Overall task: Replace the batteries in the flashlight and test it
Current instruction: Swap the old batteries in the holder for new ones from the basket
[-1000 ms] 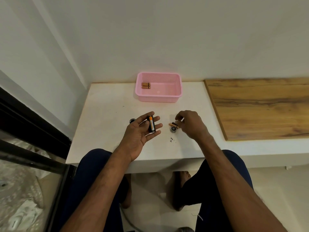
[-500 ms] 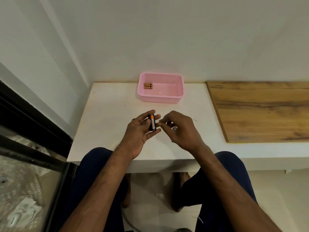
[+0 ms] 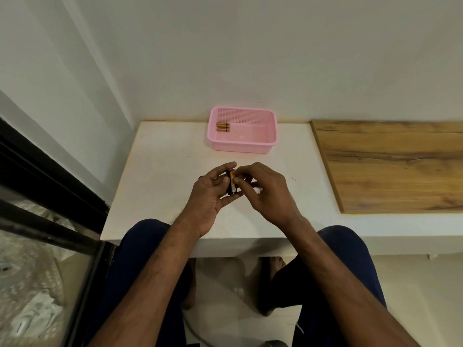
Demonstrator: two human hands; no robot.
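My left hand (image 3: pixel 209 196) holds a black cylindrical battery holder (image 3: pixel 231 182) upright over the white table, its fingers curled around it. An orange battery shows in the holder's side. My right hand (image 3: pixel 265 194) has come up against it, thumb and forefinger pinching at the orange battery near the holder's top. A small dark flashlight part (image 3: pixel 200 178) peeks out behind my left hand. A silvery piece (image 3: pixel 260 190) shows under my right fingers on the table. The rest of the flashlight is hidden.
A pink perforated basket (image 3: pixel 265 144) stands at the back of the white table (image 3: pixel 160 171) with two copper-coloured batteries (image 3: pixel 223 126) in its left corner. A wooden board (image 3: pixel 390 166) lies on the right. A black window frame (image 3: pixel 50 186) runs along the left.
My right hand lifted a small battery off the table beside the silvery piece and carried it left to the holder. My left hand closed its fingers more around the holder.
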